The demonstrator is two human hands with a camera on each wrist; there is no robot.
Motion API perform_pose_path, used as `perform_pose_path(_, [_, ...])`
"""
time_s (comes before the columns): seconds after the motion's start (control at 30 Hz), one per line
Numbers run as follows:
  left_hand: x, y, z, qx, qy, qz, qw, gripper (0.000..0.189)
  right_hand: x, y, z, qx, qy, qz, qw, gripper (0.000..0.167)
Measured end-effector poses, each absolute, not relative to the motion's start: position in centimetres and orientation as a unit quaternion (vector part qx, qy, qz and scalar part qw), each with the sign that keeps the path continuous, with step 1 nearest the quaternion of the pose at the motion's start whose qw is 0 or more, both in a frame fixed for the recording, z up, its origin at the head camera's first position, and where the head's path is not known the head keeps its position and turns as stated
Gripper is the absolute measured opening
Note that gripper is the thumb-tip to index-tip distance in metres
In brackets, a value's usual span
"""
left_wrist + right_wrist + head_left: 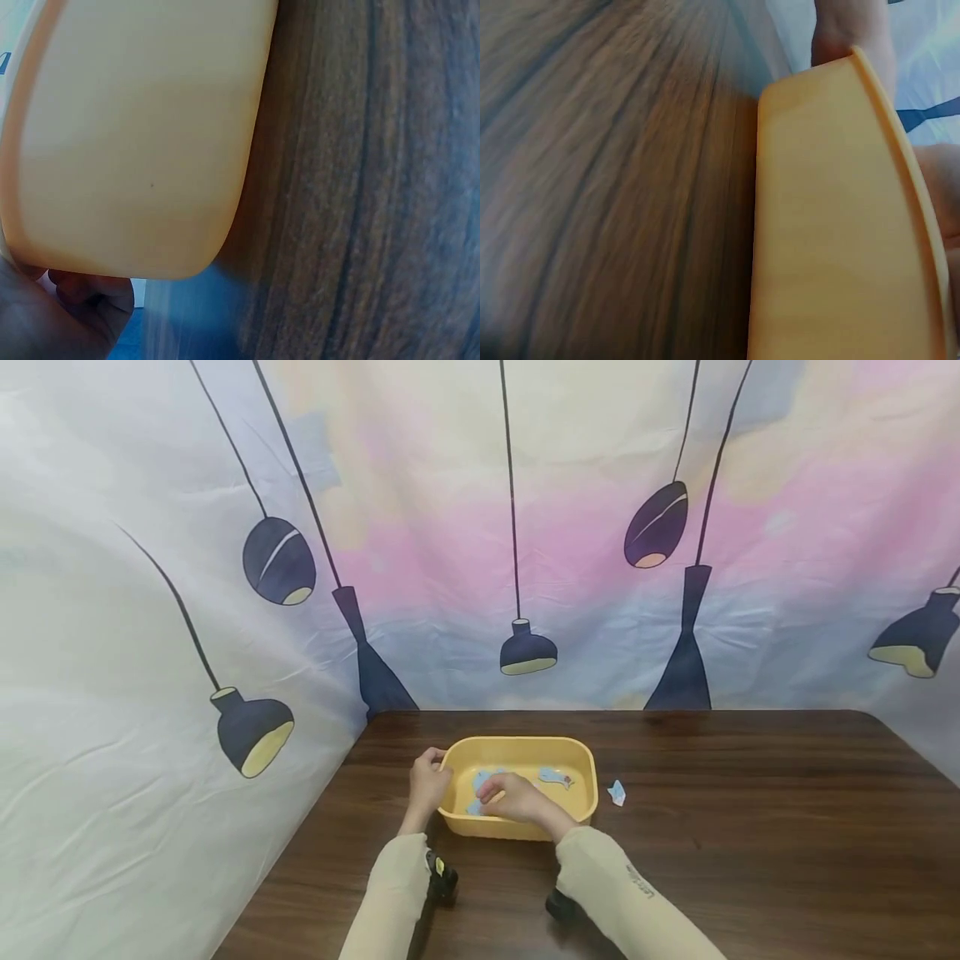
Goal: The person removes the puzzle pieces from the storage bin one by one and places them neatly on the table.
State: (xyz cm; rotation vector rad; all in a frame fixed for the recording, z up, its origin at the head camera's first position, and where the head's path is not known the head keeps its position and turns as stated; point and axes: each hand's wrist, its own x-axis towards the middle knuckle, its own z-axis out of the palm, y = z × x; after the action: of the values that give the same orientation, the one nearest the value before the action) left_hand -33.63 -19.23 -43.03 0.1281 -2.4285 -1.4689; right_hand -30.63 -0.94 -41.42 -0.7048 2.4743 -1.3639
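Yellow plastic forms the open rectangular bin with rounded corners (pixel 498 828), located at the lower centre of the head frame on the dark-brown wood-grain table (pixel 750 827). Markings: dark script lettering (pixel 640 882) runs along the cream long right sleeve (pixel 652 918), lower right of the bin; it is too small to read. The bin's outer walls, seen in both wrist frames, are plain.

Left hand (pixel 429 783): positioned at the bin's left end, forearm rising from the lower edge of the frame. The thumb lies on the inner side of the rim and the fingers outside it; the hand is clamped on the bin wall. The left wrist frame shows this hand at lower left with fingers bent.

Right hand (pixel 517 797): reaches over the near rim from the lower right, fingers curved toward the left of the bin. Whether the fingertips are together on a piece cannot be told.

Bin contents: flat light-blue pieces (pixel 482 777) beside and below the right fingertips, and a light-blue elongated piece with a red mark (pixel 553 776) at right. A small blue-and-white piece (pixel 617 792) lies on the table, just right of the bin.
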Motion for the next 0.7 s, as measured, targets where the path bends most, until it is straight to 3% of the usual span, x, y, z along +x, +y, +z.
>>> perform_pose_path(0.23, [-33.5,-19.3,-43.1,0.045,-0.845,-0.512,0.148,0.032,-31.4,-2.8,-41.7,-0.258,0.838,-0.451,0.167,0.028])
perform_pose_path(0.53, [-33.4,-18.9,-43.4,0.043,-0.846,-0.510,0.149,0.032,-33.3,-2.7,-44.2,-0.282,0.834,-0.449,0.153,0.044])
perform_pose_path(0.7, [-33.6,-19.3,-43.3,0.042,-0.850,-0.502,0.154,0.032,-32.5,-3.0,-42.7,-0.274,0.841,-0.437,0.161,0.044])
